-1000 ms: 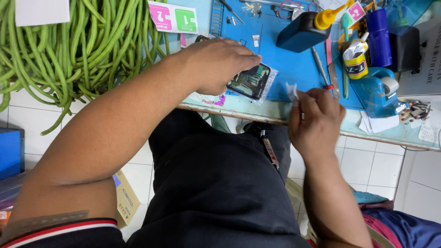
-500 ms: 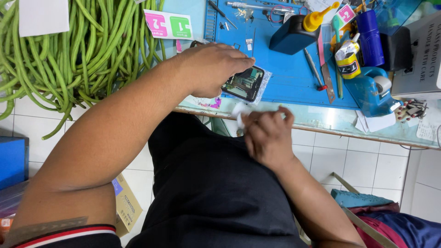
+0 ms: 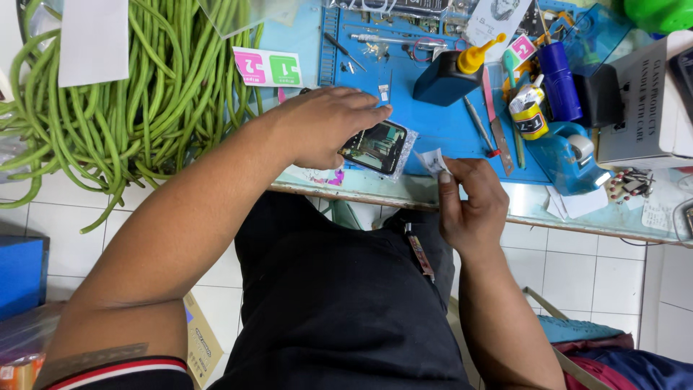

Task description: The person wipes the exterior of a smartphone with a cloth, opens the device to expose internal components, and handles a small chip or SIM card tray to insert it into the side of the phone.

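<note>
A dark smartphone (image 3: 377, 146) in a clear wrapper lies on the blue work mat (image 3: 433, 123) at the desk's near edge. My left hand (image 3: 325, 126) rests on its left end and holds it down. My right hand (image 3: 471, 202) hovers just right of the phone, above the desk edge, pinching a small white wipe (image 3: 433, 160) between thumb and fingers. The wipe is close to the phone's right corner but apart from it.
A big pile of long green beans (image 3: 130, 94) covers the desk's left. On the mat stand a black bottle with a yellow nozzle (image 3: 451, 76), a blue can (image 3: 557, 90), a small glue pot (image 3: 527, 115), tweezers and a blade (image 3: 494, 123). A white box (image 3: 642, 108) sits far right.
My right hand with the white wipe swung left toward the phone, then came back right and up to the desk edge. My left hand stayed on the phone.
</note>
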